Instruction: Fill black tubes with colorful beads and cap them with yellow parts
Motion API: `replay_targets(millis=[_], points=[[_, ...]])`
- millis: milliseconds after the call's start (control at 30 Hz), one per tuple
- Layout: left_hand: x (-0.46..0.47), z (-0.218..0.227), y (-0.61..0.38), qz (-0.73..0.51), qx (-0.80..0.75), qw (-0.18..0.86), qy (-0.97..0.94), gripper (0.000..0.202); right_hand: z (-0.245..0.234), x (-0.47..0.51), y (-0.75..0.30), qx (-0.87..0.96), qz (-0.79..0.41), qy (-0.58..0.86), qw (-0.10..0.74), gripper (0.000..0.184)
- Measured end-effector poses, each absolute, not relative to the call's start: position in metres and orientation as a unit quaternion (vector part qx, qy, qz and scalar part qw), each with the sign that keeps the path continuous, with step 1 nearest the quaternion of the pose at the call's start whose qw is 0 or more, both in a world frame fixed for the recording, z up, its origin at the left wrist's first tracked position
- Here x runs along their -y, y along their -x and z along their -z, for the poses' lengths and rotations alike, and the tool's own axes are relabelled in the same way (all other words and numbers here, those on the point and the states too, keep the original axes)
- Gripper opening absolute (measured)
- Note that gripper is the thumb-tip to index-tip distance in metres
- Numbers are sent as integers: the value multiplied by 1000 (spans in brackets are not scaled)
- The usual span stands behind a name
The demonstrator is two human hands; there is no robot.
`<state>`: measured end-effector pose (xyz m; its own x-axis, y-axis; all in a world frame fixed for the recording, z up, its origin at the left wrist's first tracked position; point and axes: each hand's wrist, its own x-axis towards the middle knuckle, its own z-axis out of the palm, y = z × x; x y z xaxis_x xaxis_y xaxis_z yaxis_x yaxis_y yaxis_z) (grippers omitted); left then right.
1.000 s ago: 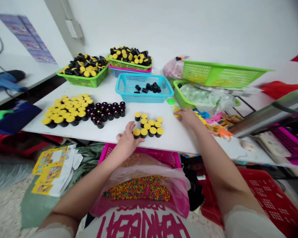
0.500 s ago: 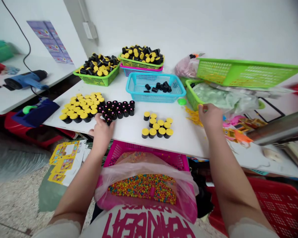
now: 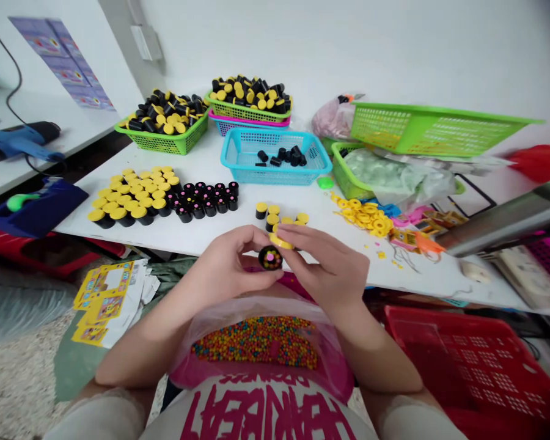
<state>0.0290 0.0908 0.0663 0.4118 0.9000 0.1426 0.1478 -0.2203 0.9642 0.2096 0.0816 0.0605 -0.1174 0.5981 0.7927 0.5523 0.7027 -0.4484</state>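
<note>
Black plastic cylinder (image 3: 270, 258) — gripped in left fingers (image 3: 252, 239).

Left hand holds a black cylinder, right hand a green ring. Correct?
Wrong colour: the right hand holds a yellow ring, not a green one, as the head view shows. The left hand does hold a black cylinder.

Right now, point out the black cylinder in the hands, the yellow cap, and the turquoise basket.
Black cylinder (image 3: 269, 258): head view, its end with the pink centre.
Yellow cap (image 3: 281, 242): head view, its curved rim.
Turquoise basket (image 3: 275, 176): head view, its front wall.
</note>
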Motion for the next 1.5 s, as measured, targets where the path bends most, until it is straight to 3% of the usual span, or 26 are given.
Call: replay_targets(millis=[133, 300, 500, 667, 867, 1067, 1267, 1400, 1500], points=[[-87, -55, -33, -368, -363, 567, -641, 35, -53, -74, -220, 798, -81, 339, 491, 46], [-82, -38, -31, -366, -341, 560, -660, 26, -44, -71, -229, 845, -134, 265, 444, 50], [-71, -22, -36, -425, -259, 592, -634, 26, -39, -71, -222, 778, -171, 294, 528, 45], [-65, -21, -45, -449, -247, 743, -430, 28, -36, -74, -220, 779, -165, 268, 543, 36], [-68, -33, -57, -406, -193, 853, -265, 23, -22, -69, -217, 768, -320, 301, 466, 73], [-68, -37, -61, -368, -169, 895, -190, 26, -26, -68, -210, 782, -220, 294, 503, 47], [-63, -41, -63, -379, -211, 881, -192, 33, -26, -62, -204, 771, -166, 318, 526, 51], [-63, -41, -62, -370, -233, 879, -193, 28, -22, -59, -205, 771, -147, 309, 538, 56], [-64, -39, -61, -371, -197, 895, -146, 20, -19, -62, -208, 771, -197, 308, 522, 58]])
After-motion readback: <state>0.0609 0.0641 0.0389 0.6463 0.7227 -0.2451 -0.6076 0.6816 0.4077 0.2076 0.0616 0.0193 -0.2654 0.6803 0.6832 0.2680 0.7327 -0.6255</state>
